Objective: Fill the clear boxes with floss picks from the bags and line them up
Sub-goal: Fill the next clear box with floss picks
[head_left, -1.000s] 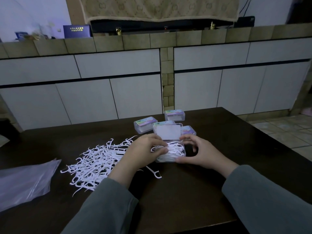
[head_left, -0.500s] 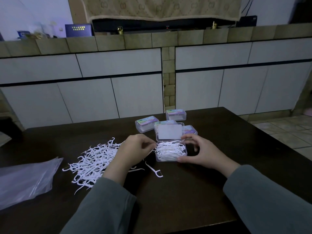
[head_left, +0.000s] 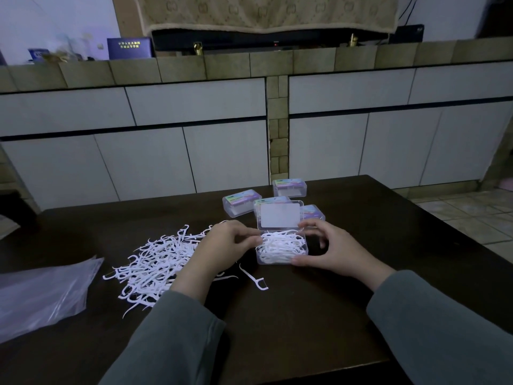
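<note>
An open clear box [head_left: 281,250], heaped with floss picks, is set on the dark counter [head_left: 347,315] with its lid [head_left: 280,215] raised upright at the back. The box is held by the right hand [head_left: 330,250], thumb at its near corner and fingers curled round its right side. The left hand [head_left: 224,250] is placed at the left rim, fingers curled inward; whether a pick is pinched in that grip cannot be told. Four closed boxes [head_left: 241,202] are clustered just behind, blocking the way backward. A loose pile of picks [head_left: 155,262] is spread to the left, with one stray pick [head_left: 254,279] near the box front. An empty plastic bag [head_left: 41,295] is laid at the left edge. Open counter is left in front and to the right, up to its right edge.
</note>
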### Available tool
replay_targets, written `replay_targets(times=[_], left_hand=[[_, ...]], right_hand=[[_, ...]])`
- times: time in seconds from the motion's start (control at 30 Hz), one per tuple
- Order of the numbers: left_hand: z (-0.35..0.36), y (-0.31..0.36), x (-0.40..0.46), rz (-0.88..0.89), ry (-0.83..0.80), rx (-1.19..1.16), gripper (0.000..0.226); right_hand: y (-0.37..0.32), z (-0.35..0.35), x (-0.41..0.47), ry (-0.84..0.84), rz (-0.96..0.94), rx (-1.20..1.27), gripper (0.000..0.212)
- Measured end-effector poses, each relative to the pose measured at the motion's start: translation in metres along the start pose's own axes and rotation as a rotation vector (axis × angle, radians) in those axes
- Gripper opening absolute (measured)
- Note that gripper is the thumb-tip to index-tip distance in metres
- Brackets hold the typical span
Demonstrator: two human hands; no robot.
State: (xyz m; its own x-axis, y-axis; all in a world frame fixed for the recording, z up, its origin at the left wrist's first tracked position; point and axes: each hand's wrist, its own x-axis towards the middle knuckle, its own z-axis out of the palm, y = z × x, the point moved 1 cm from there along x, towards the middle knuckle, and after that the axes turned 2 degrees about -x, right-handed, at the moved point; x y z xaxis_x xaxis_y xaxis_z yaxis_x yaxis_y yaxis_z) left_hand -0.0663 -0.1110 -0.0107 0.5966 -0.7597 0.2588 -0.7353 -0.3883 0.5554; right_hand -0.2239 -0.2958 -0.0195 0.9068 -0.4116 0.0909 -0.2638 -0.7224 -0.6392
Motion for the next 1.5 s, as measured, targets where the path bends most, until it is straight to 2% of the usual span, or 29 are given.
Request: replay_targets(times=[0.1, 0.27, 0.43, 0.57, 0.67, 0.77, 0.87, 0.97, 1.03, 1.17, 1.33, 1.43, 1.5], left_hand=[[-0.001, 0.001, 0.000, 0.013, 0.021, -0.021, 0.022], [-0.011, 0.001, -0.007, -0.029, -0.015, -0.096, 0.012], [-0.007, 0.008, -0.007, -0.067, -0.006, -0.144, 0.007], [0.000, 0.011, -0.004, -0.100, 0.008, -0.198, 0.012], [0.000, 0.014, -0.003, -0.079, 0.135, -0.259, 0.013], [0.003, 0.016, 0.000, -0.030, 0.240, -0.265, 0.042], [0.011, 0.015, 0.003, -0.020, 0.117, -0.280, 0.073], [0.013, 0.020, 0.002, 0.048, 0.090, -0.347, 0.087], [0.011, 0.021, -0.002, 0.138, 0.121, -0.350, 0.078], [0.013, 0.017, -0.005, 0.320, 0.063, -0.068, 0.041], [0.026, 0.026, -0.007, 0.428, 0.130, 0.034, 0.036], [0.034, 0.032, -0.007, 0.429, 0.161, 0.076, 0.034], [0.037, 0.034, -0.006, 0.421, 0.187, 0.106, 0.031]], right_hand=[[-0.001, 0.000, -0.001, -0.004, -0.001, -0.001, 0.077], [-0.001, -0.001, -0.001, -0.006, -0.014, 0.011, 0.092], [0.000, 0.000, -0.001, -0.006, -0.009, 0.020, 0.091], [0.001, 0.001, 0.000, -0.001, -0.011, 0.014, 0.080], [0.002, 0.001, 0.001, 0.005, -0.004, 0.022, 0.080], [0.002, 0.001, 0.002, 0.013, 0.002, 0.025, 0.091], [0.003, 0.001, 0.003, 0.010, 0.012, 0.043, 0.114], [0.003, -0.001, 0.003, -0.014, 0.019, 0.057, 0.117], [0.005, -0.001, 0.003, -0.028, 0.022, 0.079, 0.110], [0.008, 0.001, 0.005, -0.033, 0.018, 0.114, 0.084], [0.010, 0.001, 0.006, -0.027, 0.022, 0.129, 0.085], [0.011, 0.001, 0.006, -0.027, 0.012, 0.128, 0.096], [0.011, 0.001, 0.006, -0.029, 0.011, 0.139, 0.092]])
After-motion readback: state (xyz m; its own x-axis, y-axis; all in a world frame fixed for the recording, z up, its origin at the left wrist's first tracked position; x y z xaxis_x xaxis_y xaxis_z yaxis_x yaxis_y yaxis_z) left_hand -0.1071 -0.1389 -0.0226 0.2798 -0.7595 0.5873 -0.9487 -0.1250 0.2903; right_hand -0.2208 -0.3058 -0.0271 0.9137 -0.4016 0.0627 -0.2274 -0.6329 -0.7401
